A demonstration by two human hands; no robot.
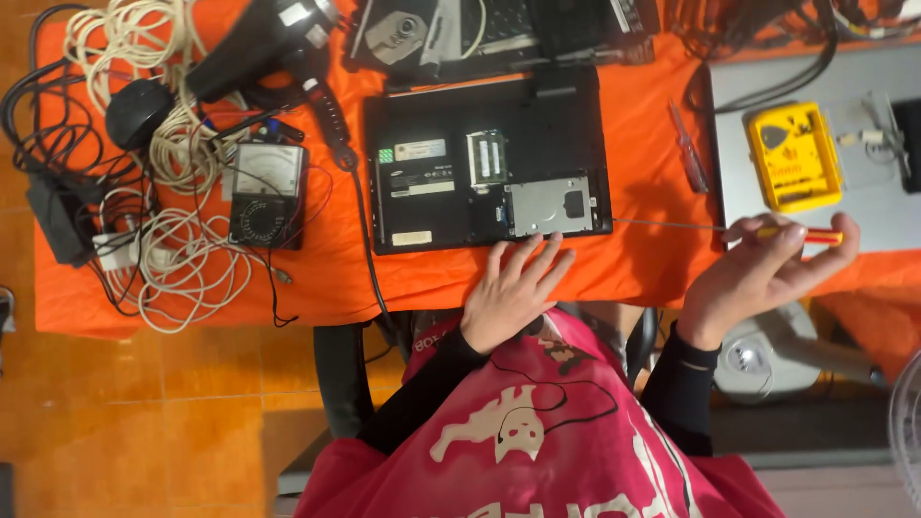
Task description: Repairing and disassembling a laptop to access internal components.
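Note:
A black laptop [451,115] lies upside down on the orange table cloth [652,144], with its bottom cover off and the memory and a silver drive bay showing. My left hand [513,288] rests flat on the cloth at the laptop's near edge, fingers spread and touching its rim. My right hand [758,273] holds a long thin screwdriver [806,233] with a red and yellow handle; its shaft points left toward the laptop's corner.
A yellow screwdriver-bit case [794,155] sits on a grey laptop lid at the right. A red screwdriver [689,149] lies on the cloth. An analogue multimeter [267,192], a black hair dryer [259,43], white cables [182,259] and a second opened laptop [499,34] crowd the left and far side.

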